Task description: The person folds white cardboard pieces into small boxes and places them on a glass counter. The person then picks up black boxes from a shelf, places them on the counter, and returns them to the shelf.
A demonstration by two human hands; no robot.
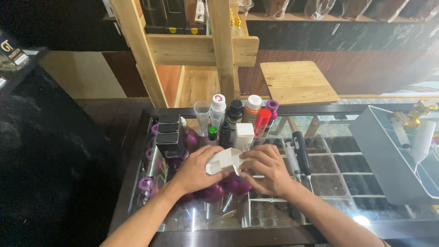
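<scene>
Both of my hands hold a small white cardboard box (224, 161) over a glass counter (338, 215). My left hand (197, 170) grips its left end from below. Fingers of my right hand (267, 169) pinch the box's right flap. Just behind the box stand a white square-capped bottle (243, 135), a small green-capped bottle (212, 134) and a dark bottle (225, 135). Purple round bottles (215, 192) lie under and around my hands on the glass.
Black boxes (169, 135) are stacked at the left. A clear measuring cup (202, 115), white, orange and red bottles (252, 110) stand behind. A syringe (292, 158) and black pen-like tool (302, 153) lie right of my hands. A grey tray (388, 158) sits far right; a wooden stool (297, 82) stands beyond.
</scene>
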